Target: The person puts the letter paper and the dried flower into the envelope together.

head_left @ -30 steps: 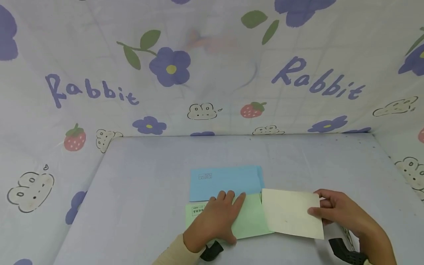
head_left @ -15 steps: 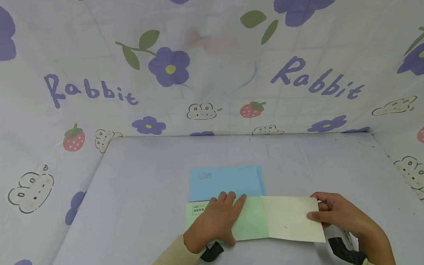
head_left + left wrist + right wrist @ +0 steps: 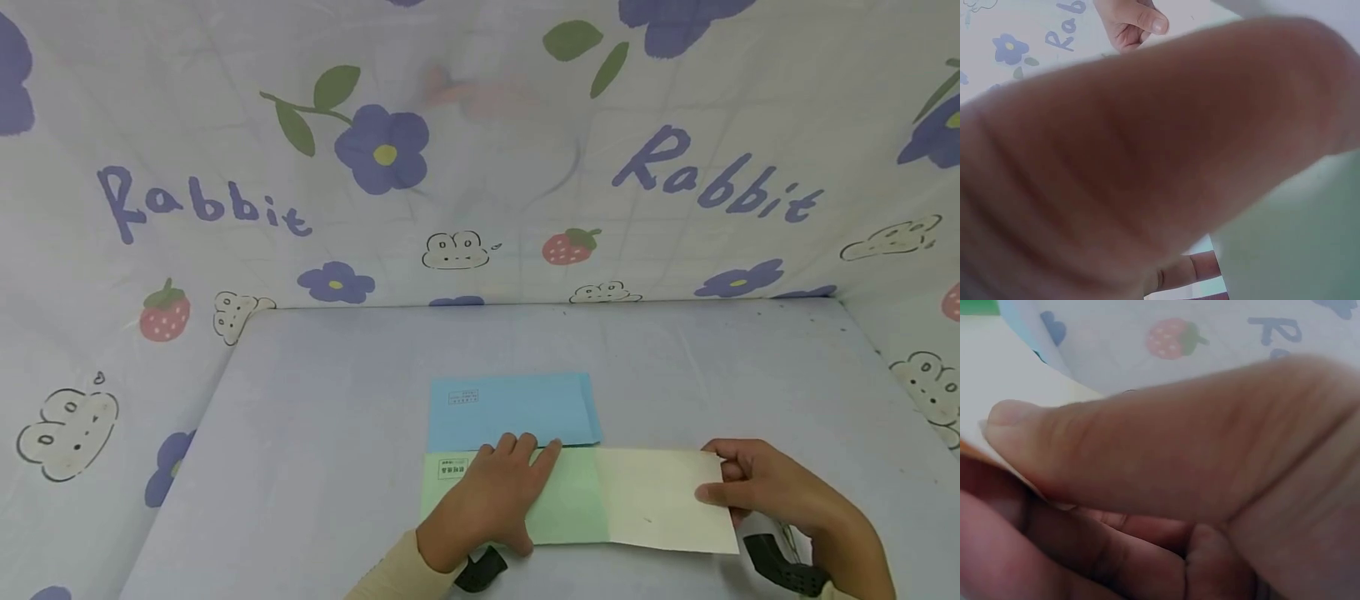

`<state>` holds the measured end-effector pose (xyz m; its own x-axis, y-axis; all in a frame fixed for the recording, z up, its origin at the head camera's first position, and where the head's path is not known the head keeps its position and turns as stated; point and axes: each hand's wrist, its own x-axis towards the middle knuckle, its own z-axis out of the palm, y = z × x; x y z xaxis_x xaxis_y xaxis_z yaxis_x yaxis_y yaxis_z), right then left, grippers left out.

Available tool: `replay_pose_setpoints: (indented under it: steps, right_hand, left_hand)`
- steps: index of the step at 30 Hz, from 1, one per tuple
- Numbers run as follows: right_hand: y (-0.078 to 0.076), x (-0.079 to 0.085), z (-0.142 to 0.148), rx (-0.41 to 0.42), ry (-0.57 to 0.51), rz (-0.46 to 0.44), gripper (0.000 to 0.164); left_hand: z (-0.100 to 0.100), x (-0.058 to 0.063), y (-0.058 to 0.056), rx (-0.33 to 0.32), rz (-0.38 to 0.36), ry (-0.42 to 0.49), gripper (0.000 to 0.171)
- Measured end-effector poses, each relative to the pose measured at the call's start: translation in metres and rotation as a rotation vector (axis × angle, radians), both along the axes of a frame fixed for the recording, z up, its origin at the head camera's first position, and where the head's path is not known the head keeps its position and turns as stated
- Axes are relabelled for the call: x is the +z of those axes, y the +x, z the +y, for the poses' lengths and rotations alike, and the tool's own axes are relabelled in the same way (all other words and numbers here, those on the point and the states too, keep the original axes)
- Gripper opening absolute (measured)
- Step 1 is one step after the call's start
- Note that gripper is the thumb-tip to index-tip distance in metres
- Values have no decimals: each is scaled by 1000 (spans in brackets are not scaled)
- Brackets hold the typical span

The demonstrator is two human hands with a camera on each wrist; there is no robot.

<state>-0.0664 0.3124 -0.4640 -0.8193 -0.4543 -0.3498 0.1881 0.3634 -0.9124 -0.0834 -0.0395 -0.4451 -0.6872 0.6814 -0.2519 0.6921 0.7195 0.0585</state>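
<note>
White cloth point(image 3: 487, 200) printed with flowers, strawberries and "Rabbit" backs a pale worktop point(image 3: 300, 417), where two hands hold a strip of green and cream paper.
At left, the green envelope point(image 3: 570, 500) lies before the blue envelope point(image 3: 510, 408), their edges very close. The left hand point(image 3: 483, 508) spans the green one, thumb at its near edge, fingers bent over its far edge, the ends passing under the paper in the left wrist view. Rightward, the cream sheet point(image 3: 660, 500) adjoins the green; whether they are joined I cannot tell. The right hand point(image 3: 772, 483) pinches its right edge, thumb on top, fingers curled beneath.
</note>
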Motion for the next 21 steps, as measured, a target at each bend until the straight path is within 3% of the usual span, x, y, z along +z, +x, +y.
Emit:
replay_pose_setpoints:
  steps: [7, 13, 21]
  right_hand:
    - [-3, -1, -7, 26, 7, 8, 35]
    - [-3, -2, -9, 13, -3, 15, 33]
    - [-3, -1, -8, 0, -34, 10, 34]
  left_hand:
    - [1, 1, 1, -16, 48, 25, 109]
    - [2, 0, 1, -21, 14, 8, 122]
    - [2, -2, 2, -33, 67, -27, 122]
